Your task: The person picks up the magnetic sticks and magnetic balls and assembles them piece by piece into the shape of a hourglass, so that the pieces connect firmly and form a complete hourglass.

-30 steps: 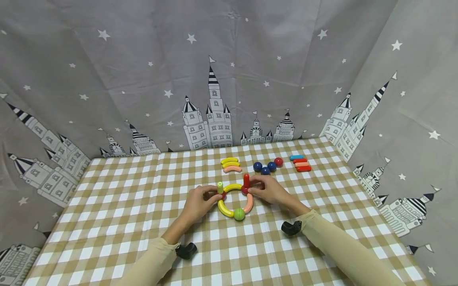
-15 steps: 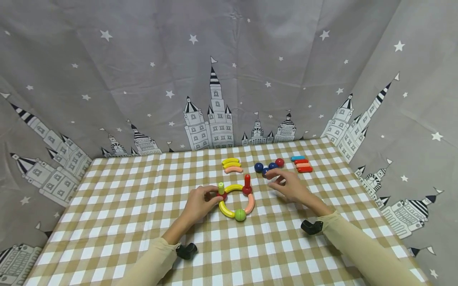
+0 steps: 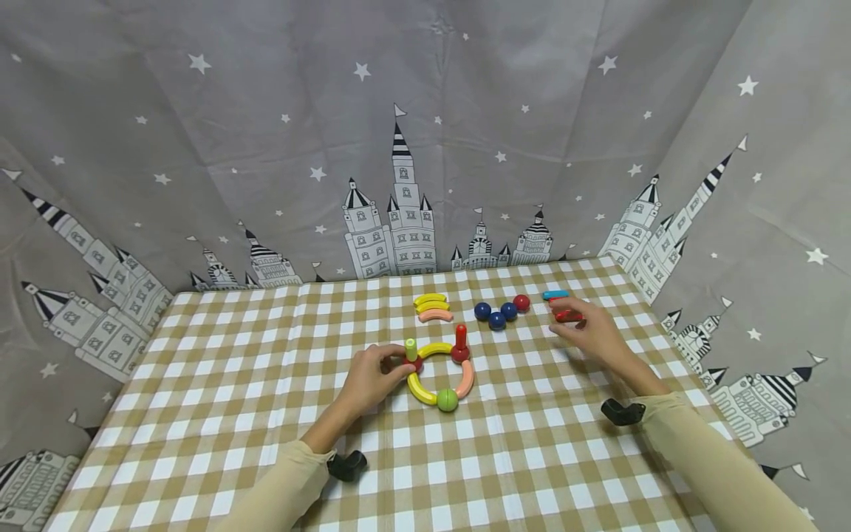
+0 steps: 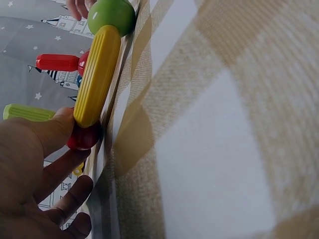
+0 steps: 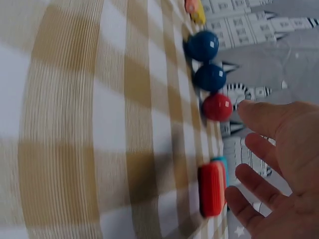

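A ring of curved yellow pieces and a pink curved piece lies on the checked cloth, joined by balls. My left hand pinches the red ball at its left, which bears an upright light-green stick. A second red ball carries an upright red stick; a green ball sits at the front. My right hand, fingers spread and holding nothing, hovers by the row of straight sticks. It partly hides their red stick; a blue stick shows behind.
Behind the ring lie spare yellow curved pieces and a pink one. Dark blue balls and a loose red ball are grouped between these and the sticks. A grey castle-print curtain hangs behind the table.
My right hand has let go of the ring's red ball and moved right, past the blue balls, to the straight sticks. My left hand has stayed at its red ball.
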Available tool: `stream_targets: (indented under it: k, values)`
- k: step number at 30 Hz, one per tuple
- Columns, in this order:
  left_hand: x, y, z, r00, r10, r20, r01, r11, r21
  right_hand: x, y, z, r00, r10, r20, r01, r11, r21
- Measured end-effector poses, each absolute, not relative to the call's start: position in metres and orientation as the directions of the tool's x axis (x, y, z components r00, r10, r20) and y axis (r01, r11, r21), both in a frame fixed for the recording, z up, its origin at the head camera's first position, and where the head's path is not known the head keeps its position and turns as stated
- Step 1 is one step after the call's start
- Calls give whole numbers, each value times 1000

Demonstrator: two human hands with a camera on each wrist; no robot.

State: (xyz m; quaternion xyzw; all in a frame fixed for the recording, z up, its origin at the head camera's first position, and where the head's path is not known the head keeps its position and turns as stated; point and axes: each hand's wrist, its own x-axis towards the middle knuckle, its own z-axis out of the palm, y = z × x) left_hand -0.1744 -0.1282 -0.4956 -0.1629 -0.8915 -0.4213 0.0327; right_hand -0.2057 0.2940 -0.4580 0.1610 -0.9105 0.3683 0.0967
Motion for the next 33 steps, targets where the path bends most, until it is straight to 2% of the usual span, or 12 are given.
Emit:
stream_targets:
  k: [13, 20, 27, 33]
  values:
    - [-176, -126, -495, -941, 267, 208, 330, 586, 740, -213, 319, -471, -944, -166, 285, -302, 780, -548]
    - [-177, -127, -494, -942, 265, 206, 328, 595, 734, -219, 323, -476, -941, -173, 292, -314, 771, -554]
    - [-177, -128, -493, -939, 270, 213, 336, 591, 734, -223, 325, -480, -957, -157, 245, -274, 771, -575]
    - [-177, -128, -493, -940, 272, 206, 331, 588, 738, -221, 321, -483, -958, -157, 241, -267, 801, -536]
